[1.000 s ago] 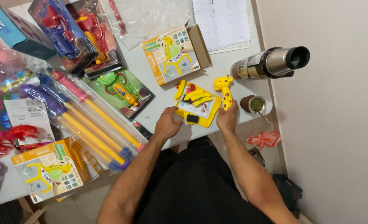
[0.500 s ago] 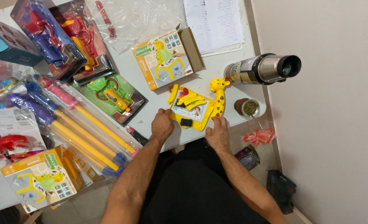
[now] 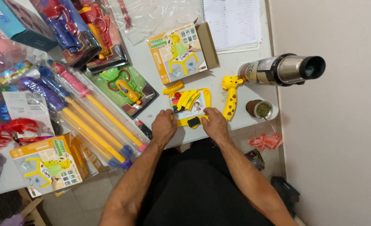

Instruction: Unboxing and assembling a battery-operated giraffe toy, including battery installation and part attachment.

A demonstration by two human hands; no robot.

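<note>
A yellow toy drawing board (image 3: 190, 105) lies flat near the table's front edge, with loose yellow curved pieces and coloured pens on top. My left hand (image 3: 163, 127) grips its left near corner. My right hand (image 3: 214, 122) holds its right near edge, beside a small black part on the frame. A yellow giraffe-shaped piece (image 3: 230, 97) lies just right of the board, apart from my hands. A separate yellow curved piece (image 3: 173, 87) rests just beyond the board.
An orange toy box (image 3: 181, 51) stands behind the board, papers (image 3: 232, 23) beyond it. A steel flask (image 3: 282, 69) and a small cup (image 3: 262, 109) sit at the right edge. Packaged water toys (image 3: 89, 113) and boxes fill the left. The white table (image 3: 152, 104) ends near my hands.
The giraffe piece, earlier against my right hand, now lies alone beside the board. Both hands have settled on the board's near edge.
</note>
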